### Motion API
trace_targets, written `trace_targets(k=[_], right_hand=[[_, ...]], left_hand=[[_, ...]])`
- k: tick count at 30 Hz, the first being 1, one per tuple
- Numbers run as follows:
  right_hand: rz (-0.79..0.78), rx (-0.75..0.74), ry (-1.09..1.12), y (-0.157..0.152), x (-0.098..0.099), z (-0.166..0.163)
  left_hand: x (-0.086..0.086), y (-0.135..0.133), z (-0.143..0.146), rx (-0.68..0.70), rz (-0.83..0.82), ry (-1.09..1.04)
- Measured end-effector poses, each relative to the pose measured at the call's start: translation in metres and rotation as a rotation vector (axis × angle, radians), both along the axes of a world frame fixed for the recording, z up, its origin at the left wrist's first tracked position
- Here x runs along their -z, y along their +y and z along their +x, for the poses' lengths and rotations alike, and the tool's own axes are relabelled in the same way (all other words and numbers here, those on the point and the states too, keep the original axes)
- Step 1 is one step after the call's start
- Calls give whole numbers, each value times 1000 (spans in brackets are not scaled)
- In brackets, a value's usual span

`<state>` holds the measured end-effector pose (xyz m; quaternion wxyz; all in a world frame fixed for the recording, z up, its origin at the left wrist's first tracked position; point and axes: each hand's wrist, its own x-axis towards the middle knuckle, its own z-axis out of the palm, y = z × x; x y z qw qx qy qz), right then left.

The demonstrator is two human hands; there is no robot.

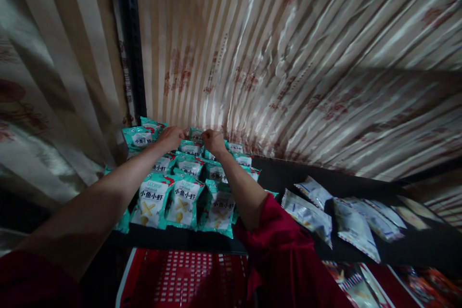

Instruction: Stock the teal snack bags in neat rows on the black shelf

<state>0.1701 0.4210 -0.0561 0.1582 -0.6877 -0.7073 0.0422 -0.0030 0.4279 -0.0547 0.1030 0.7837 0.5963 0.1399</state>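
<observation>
Teal-and-white snack bags (184,199) stand in several rows on a dark shelf, propped upright. At the back of the rows, my left hand (172,138) is closed with its fingers curled, just left of a small rear snack bag (196,135). What its fingers hold, if anything, is hidden. My right hand (212,141) is closed in a pinch at the right edge of that same rear bag. My forearms reach over the front bags and partly cover those at left and right.
Silver-white packets (355,226) lie on the dark shelf (267,171) to the right. Below the front edge is a red perforated basket (180,274). A striped, wrinkled sheet (252,57) hangs behind, with a dark upright post (132,33) at left. More colourful packets (429,286) lie lower right.
</observation>
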Motion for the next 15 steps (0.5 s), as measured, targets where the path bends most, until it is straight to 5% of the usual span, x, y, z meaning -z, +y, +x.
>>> trace_targets(k=[15], right_hand=[[-25,24,-83,30,20,18]], left_hand=[[-4,6,-1,109,-36,45]])
